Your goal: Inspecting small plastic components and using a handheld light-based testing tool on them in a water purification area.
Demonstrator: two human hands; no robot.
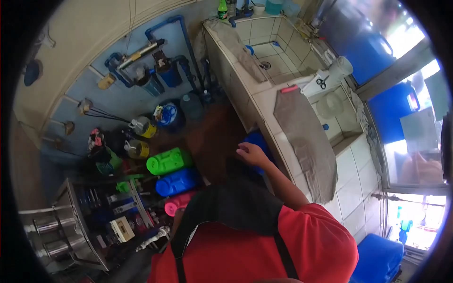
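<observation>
My right hand [252,154] reaches forward beside the tiled basin wall, its fingers loosely curled and nothing visible in them. Below and just beyond it, a blue plastic container [260,141] stands against the wall, partly covered by the hand and forearm. My left hand is out of view; the black apron [230,201] hides much of that side. To the left of the apron lie a green jug [169,161], a blue jug [178,181] and a pink jug [178,202] in a row.
Tiled basins [279,65] run along the right, with a grey cloth [306,141] over the ledge. Scissors [321,82] lie on a white surface. Filter housings [170,74] and blue pipes line the far wall. A metal-framed rack [72,212] stands left; a blue container [377,260] is lower right.
</observation>
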